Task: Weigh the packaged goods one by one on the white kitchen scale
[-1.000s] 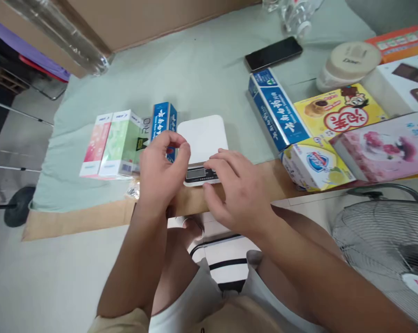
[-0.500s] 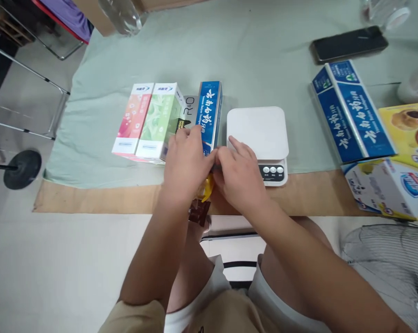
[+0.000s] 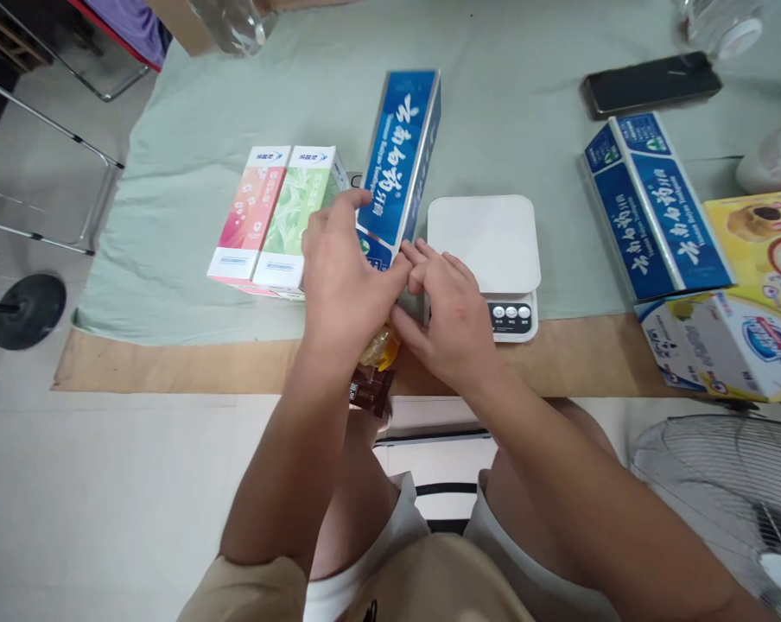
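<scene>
My left hand (image 3: 345,268) grips a blue toothpaste box (image 3: 396,155) near its lower end, with thumb and forefinger spread around it. The box slants away from me, its far end leaning to the right. My right hand (image 3: 452,307) is beside the box's near corner, fingers half bent and thumb apart; its fingertips meet my left thumb or the box, I cannot tell which. Just right of it lies a white kitchen scale (image 3: 485,242) with a bare platform. Below my hands sit a yellow-wrapped snack (image 3: 381,350) and a brown wrapped packet (image 3: 370,390), both partly covered.
Left of my hands stand a pink box (image 3: 251,212) and a green box (image 3: 300,216). To the right are two blue toothpaste boxes (image 3: 659,207), a soap box (image 3: 720,341) and a yellow carton (image 3: 763,233). A phone (image 3: 653,84) lies behind. A fan (image 3: 720,484) stands low right.
The blue toothpaste box has moved away from me and tilted to the right, my left hand still on it. My right hand's thumb and fingers have parted.
</scene>
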Motion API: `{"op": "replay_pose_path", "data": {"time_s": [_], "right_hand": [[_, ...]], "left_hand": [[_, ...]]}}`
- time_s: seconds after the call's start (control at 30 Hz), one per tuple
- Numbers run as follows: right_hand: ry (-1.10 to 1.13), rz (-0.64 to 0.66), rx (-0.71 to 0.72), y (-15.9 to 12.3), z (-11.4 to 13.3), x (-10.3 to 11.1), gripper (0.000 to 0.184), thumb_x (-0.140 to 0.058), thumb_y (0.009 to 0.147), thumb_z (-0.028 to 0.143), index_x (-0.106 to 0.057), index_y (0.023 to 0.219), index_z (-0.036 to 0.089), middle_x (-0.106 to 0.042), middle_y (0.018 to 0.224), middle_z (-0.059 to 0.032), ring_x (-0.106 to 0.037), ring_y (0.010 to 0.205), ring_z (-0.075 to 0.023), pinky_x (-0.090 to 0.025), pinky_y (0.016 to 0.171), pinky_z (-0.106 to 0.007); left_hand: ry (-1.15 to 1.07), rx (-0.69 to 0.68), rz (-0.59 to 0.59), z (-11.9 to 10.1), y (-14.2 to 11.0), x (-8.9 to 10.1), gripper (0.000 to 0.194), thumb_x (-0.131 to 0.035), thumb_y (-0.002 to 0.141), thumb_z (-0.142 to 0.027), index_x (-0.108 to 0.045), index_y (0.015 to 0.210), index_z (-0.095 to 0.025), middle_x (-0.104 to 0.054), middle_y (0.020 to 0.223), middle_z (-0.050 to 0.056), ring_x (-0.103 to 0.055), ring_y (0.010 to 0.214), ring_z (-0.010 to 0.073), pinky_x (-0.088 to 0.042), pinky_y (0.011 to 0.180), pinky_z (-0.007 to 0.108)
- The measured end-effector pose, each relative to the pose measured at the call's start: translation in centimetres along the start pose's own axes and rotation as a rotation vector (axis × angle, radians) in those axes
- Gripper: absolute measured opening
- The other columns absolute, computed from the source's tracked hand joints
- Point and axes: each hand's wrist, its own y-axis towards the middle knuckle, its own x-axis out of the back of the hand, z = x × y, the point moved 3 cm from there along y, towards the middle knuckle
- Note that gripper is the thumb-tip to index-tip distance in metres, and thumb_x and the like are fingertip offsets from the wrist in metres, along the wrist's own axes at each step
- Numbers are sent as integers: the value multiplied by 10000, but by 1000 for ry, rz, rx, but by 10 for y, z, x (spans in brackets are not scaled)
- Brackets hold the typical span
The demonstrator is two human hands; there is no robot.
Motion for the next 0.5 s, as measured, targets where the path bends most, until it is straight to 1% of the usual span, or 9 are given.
{"op": "replay_pose_path", "data": {"time_s": [0.07,0.1,0.2,0.3,0.37,0.43,0.5], "right_hand": [[58,-72,58,-1,6,8,105,-541,927,209,-468,925,284,-648,1517,-114,-587,1455,-276,-522,1148,-545],[83,-102,73,-3,8,13,117,-538,935,211,-453,911,288,-641,1526,-109,-607,1432,-270,-560,1100,-525],[120,-157,48,-9,12,31,164,-563,941,222,-434,867,292,-646,1525,-87,-687,1319,-268,-623,967,-480],[117,-185,-25,-17,7,52,176,-599,906,205,-459,838,287,-654,1519,-63,-718,1257,-275,-631,909,-458],[103,-200,-100,-23,-1,64,171,-612,868,190,-478,815,281,-680,1488,-53,-762,1133,-261,-626,794,-409],[81,-198,-201,-29,-11,75,169,-628,837,197,-485,784,271,-716,1439,-46,-781,889,-213,-566,627,-346],[63,-176,-285,-34,-21,82,170,-638,817,208,-487,759,261,-736,1404,-45,-728,703,-162,-501,555,-316]], "left_hand": [[5,26,-76,-17,-5,8,546,-781,787,-171,-558,1281,-230,-630,1336,116,-564,1337,292,-511,1137,493],[-4,18,-104,-26,-8,10,531,-780,786,-165,-556,1263,-229,-619,1339,113,-565,1334,278,-516,1137,479],[-87,-40,-110,-48,-19,9,492,-781,815,-210,-545,1243,-262,-562,1392,102,-562,1371,266,-534,1134,445],[-183,-79,-23,-59,-26,-1,418,-721,907,-339,-544,1279,-274,-545,1424,112,-552,1417,273,-547,1146,448],[-219,-116,48,-62,-28,-11,334,-614,985,-395,-555,1296,-290,-569,1411,112,-555,1417,257,-535,1172,450],[-227,-138,108,-63,-30,-22,300,-542,1012,-334,-567,1309,-301,-582,1414,106,-548,1420,253,-504,1208,464],[-242,-127,166,-62,-31,-35,368,-535,972,-210,-578,1328,-290,-562,1438,107,-536,1431,265,-476,1234,479]]}}
